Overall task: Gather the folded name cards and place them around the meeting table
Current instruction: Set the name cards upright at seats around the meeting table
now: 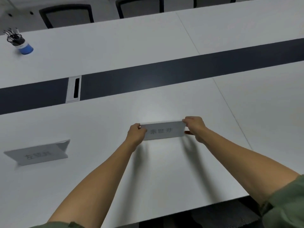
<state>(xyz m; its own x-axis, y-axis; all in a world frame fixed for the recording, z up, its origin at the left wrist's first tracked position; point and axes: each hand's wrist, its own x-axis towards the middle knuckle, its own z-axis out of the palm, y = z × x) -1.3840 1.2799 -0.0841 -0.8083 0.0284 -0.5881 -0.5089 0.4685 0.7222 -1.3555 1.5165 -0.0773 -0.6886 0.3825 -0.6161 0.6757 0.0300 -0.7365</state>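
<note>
Both hands are out over the table (164,170); the left hand (136,134) pinches one end of a folded name card (164,130) and the right hand (195,126) pinches the other, just below the middle of the frame; the card's printed face is towards the person, and whether its base touches the table I cannot tell. A second card (39,154) stands tented at the lower left, so this looks like the setting-down step for one seat; next, I'd judge, both hands must let go together so it stays upright. A pen pot (19,41) sits at the upper left; chairs (67,15) line the far side.
</note>
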